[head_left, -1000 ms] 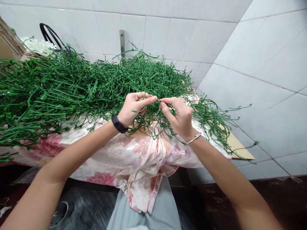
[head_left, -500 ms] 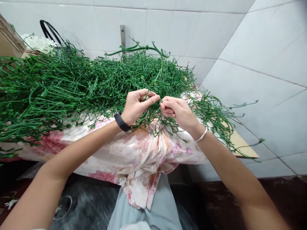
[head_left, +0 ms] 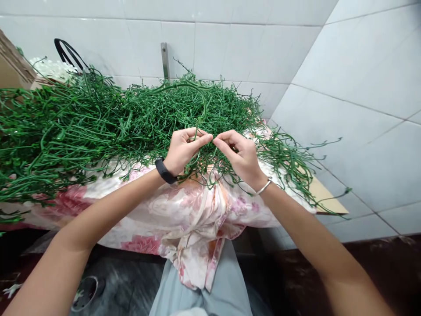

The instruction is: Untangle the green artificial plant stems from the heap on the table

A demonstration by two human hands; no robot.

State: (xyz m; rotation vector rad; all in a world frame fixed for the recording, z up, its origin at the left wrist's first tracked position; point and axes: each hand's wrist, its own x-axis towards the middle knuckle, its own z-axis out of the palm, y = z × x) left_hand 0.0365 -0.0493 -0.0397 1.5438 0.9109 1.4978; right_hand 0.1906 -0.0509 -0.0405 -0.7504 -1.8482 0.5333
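Head view shows a branched green stem [head_left: 204,103] standing up from the left hand [head_left: 184,149] and arching leftward over a tangled heap of green stems [head_left: 131,118]. The left grip is clamped on it, thumb and forefinger pinched near its lower end. At the right hand [head_left: 241,153], the grip is together at thumb and forefinger, the tips just beside the left ones; what lies between them is too small to make out. Fine fingertip work at the stem's lower end seems to be the step in hand, and the next move appears to call for a steady left hold and a small, precise action by the right. Below both wrists, a flowered cloth [head_left: 194,215] covers the counter and hangs in a bunched fold over the person's trousers [head_left: 200,292], so the near side leaves the forearms room to draw back. Behind, the heap reaches close to the tiled wall [head_left: 250,48], where a metal strip [head_left: 165,61] stands upright; sweeping that way would probably snag stems. On the right, looser stems [head_left: 289,156] spill over a pale board [head_left: 329,199], some tips jutting past its edge beside the side wall [head_left: 362,83]. White flowers [head_left: 52,69] sit at the far left.
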